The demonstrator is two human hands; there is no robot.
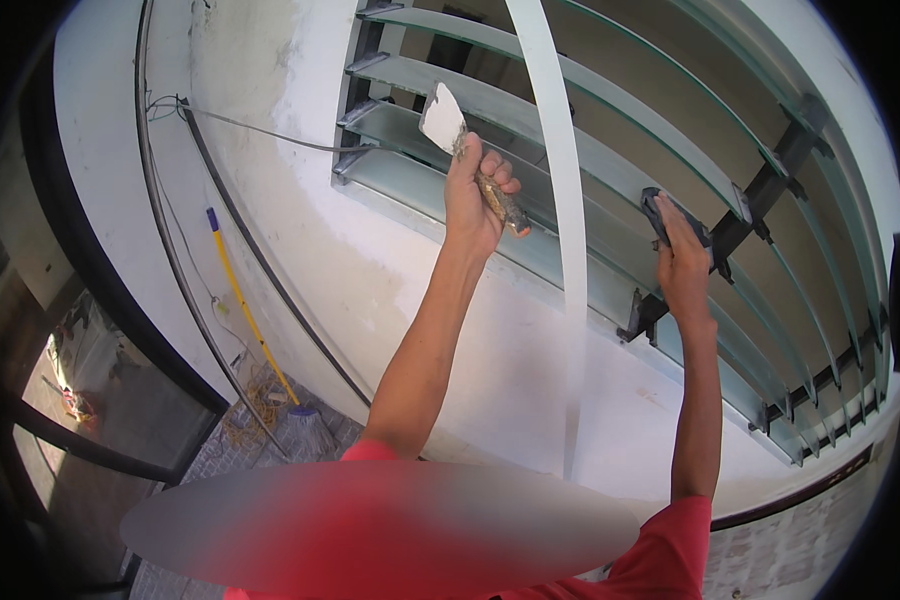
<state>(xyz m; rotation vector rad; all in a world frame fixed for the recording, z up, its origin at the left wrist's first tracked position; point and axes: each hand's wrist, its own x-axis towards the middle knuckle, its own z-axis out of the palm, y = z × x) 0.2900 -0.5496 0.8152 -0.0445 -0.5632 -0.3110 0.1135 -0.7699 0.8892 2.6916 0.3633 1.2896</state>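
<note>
- Your left hand (478,200) is clenched around a scraper with a flat off-white blade and a grubby brown handle (442,119), thumb up near the base of the blade.
- That scraper is up in front of the left part of the window, blade tilted up and leftward, handle end pointing down to the right. Can't tell if it touches the glass.
- Your right hand (684,268) is grasping a dark grey, crumpled cloth-like pad (652,208), fingers laid over it. Your thumb is hard to make out.
- The pad sits at one of the long greenish frosted glass slats (610,185), just left of the black metal upright (765,205) carrying the slat ends.
- Both your arms are raised and well apart, with a plain white strip (555,130) running between them in front of the slats.
- Below the slats you've got a patchy white wall (510,385), and a thin grey cable (270,133) runs across to the window's left side.
- Over to your left, a mop with a yellow pole and blue tip (245,300) leans by the wall, beside a tangle of yellowish cord (250,412) on the grey tiled floor (210,460).
- Your red shirt (675,550) shows along the bottom.
</note>
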